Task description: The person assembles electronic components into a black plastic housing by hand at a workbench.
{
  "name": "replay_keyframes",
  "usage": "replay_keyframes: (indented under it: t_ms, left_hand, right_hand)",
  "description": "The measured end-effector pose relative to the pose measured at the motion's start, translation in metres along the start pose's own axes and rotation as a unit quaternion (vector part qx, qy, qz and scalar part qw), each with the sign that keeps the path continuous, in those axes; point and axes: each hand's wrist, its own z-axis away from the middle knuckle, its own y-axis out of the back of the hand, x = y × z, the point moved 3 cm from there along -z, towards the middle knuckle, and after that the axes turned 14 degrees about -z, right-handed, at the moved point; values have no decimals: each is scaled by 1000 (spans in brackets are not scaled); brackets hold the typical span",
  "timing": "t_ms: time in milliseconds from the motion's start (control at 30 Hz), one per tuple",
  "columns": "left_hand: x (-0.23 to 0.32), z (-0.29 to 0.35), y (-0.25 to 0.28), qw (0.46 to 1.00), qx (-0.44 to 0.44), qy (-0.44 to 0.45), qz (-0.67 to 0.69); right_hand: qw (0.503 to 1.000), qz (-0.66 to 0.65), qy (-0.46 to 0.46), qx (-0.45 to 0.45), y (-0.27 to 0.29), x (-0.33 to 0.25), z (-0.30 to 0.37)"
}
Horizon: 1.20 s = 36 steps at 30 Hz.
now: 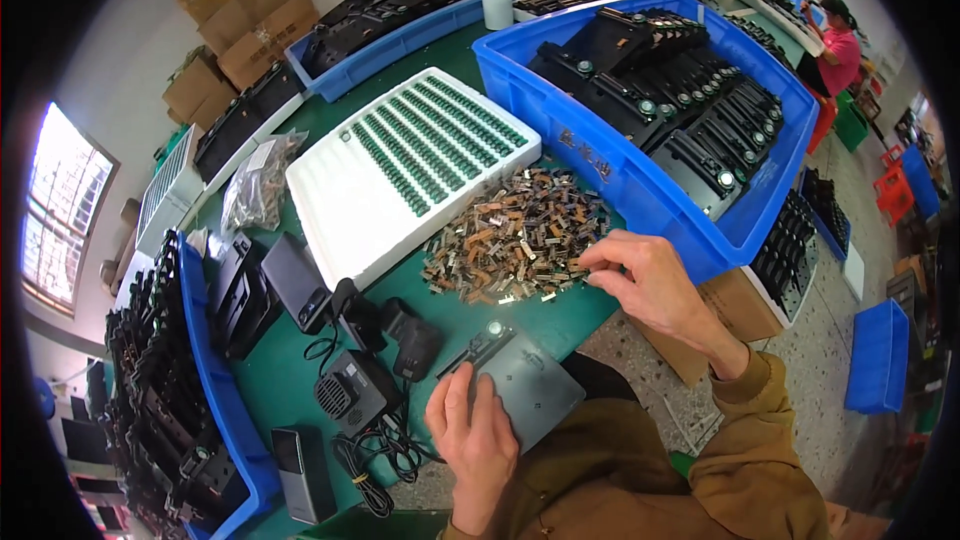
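A dark grey metal plate (540, 380) with a black strip and a round silvery part at its upper edge lies tilted at the table's front edge, close to my body. My left hand (475, 435) grips its left side, fingers resting over the top. At the right edge of a heap of small metal pieces (515, 230), silver and brownish, my right hand (655, 285) has its thumb and forefinger brought together. Whatever may be between those fingertips is too small to make out.
Behind the heap stands a white foam tray (335, 195) with rows of small green-dark parts. A blue crate (640, 175) of black plate assemblies is at right, another blue crate (215, 370) at left. Black power adapters and cables (375, 450) lie nearby. A person in pink (840, 55) sits far right.
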Motion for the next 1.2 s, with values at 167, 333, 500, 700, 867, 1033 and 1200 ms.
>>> replay_keyframes:
  t_ms: [167, 333, 500, 700, 867, 1033, 1200]
  left_hand:
    - [-3, 1, 0, 1000, 0, 3, -2]
    - [-4, 1, 1, 1000, -13, -4, -1]
    - [-6, 2, 0, 1000, -21, -7, -5]
    - [-7, 3, 0, 1000, -18, 0, 12]
    - [-8, 3, -1, 1000, -15, -3, 14]
    - [-9, 3, 0, 1000, -21, 1, 22]
    - [-9, 2, 0, 999, -28, 2, 20]
  right_hand:
    - [998, -1, 32, -47, -13, -2, -10]
    - [993, 24, 89, -74, -39, -7, -10]
    - [984, 63, 147, -81, -65, -19, -24]
    - [972, 124, 171, -99, -92, -29, -40]
    - [964, 144, 187, -125, -99, -26, -42]
    - [968, 124, 187, -113, -98, -25, -42]
    - [972, 93, 183, -112, -94, -23, -42]
